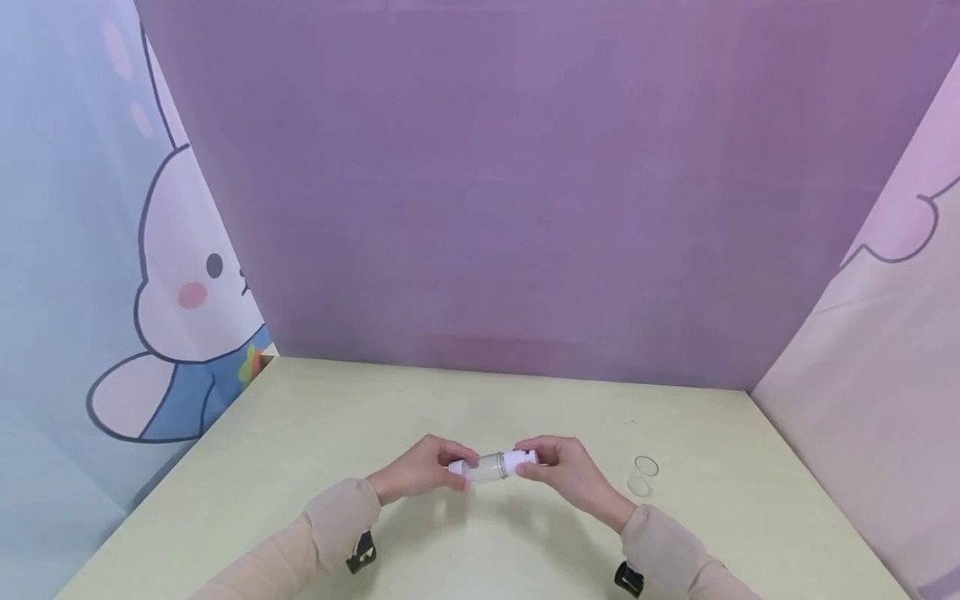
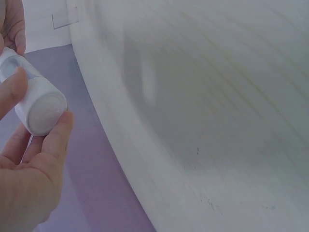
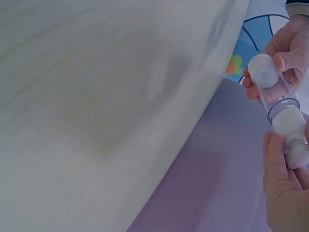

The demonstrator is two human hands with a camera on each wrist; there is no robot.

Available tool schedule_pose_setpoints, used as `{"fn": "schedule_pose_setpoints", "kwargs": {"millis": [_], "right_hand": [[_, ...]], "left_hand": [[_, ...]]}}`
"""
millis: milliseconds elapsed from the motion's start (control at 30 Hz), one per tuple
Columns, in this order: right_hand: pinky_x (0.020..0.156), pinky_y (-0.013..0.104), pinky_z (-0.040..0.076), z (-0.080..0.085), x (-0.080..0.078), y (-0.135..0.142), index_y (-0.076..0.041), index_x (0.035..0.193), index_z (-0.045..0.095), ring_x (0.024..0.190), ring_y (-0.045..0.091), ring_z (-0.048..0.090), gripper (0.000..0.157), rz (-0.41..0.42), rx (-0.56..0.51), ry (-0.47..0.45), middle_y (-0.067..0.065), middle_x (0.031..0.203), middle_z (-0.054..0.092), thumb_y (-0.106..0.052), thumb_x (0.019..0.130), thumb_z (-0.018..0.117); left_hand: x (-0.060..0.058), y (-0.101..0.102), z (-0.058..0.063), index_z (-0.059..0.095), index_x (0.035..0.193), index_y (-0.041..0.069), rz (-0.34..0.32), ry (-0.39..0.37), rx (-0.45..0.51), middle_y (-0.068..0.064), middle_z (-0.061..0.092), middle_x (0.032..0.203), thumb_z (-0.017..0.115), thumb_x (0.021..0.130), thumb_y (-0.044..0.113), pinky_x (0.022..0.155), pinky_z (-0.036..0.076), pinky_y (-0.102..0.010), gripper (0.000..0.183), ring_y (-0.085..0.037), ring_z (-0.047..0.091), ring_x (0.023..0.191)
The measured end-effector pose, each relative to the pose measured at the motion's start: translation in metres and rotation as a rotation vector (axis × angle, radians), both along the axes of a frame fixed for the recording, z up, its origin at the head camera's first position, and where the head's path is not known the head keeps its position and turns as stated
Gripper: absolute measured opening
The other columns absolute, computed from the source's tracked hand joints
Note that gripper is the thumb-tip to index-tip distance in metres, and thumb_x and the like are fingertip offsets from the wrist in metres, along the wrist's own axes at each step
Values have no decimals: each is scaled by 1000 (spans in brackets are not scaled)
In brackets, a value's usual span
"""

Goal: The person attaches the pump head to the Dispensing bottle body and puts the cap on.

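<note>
Both hands hold a clear pump bottle (image 1: 487, 468) sideways above the table. My left hand (image 1: 422, 471) grips its white base end; the round white bottom (image 2: 47, 113) faces the left wrist camera. Around the white pump top (image 1: 519, 461) are the thumb and fingers of my right hand (image 1: 566, 471). Thin dark rings (image 3: 284, 107) circle the bottle where the clear body meets the white top. Through the clear wall, a white disc (image 3: 266, 76) shows inside near the base.
To the right of my right hand, a dark thin ring (image 1: 647, 466) and a paler ring (image 1: 639, 486) lie on the pale table (image 1: 360, 400). A purple panel (image 1: 510, 208) stands along the table's back edge, with printed cloth (image 1: 90, 250) at the left side.
</note>
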State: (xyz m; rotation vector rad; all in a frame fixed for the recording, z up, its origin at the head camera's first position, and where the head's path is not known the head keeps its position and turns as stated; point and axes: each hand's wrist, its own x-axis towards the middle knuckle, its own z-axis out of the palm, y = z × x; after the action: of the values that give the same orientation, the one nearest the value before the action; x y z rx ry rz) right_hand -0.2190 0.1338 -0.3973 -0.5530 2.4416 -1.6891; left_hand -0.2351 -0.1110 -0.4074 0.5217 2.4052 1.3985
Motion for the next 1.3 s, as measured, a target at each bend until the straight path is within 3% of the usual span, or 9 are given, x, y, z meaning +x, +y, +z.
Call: {"fn": "schedule_pose_setpoints", "kwargs": {"millis": [333, 700, 1300], "right_hand": [[73, 26, 52, -1, 1, 0, 4, 110, 62, 86, 15, 63, 36, 8, -2, -7, 16, 101, 67, -12, 79, 70], [75, 28, 53, 2, 3, 0, 8, 115, 57, 97, 32, 62, 40, 87, -66, -25, 27, 116, 56, 0, 77, 68], [74, 27, 53, 1, 2, 0, 7, 111, 61, 91, 28, 65, 34, 56, -38, -14, 24, 110, 61, 0, 78, 67]], "left_hand": [[1, -1, -2, 67, 108, 10, -4, 8, 4, -7, 64, 112, 72, 77, 12, 82, 48, -36, 32, -17, 58, 96], [2, -2, -3, 67, 108, 10, 0, 10, -2, -7, 64, 112, 72, 76, 11, 82, 47, -36, 32, -17, 58, 95], [0, -1, -3, 66, 110, 7, 2, 10, -21, -7, 64, 113, 73, 76, 13, 82, 47, -37, 35, -17, 57, 95]]}}
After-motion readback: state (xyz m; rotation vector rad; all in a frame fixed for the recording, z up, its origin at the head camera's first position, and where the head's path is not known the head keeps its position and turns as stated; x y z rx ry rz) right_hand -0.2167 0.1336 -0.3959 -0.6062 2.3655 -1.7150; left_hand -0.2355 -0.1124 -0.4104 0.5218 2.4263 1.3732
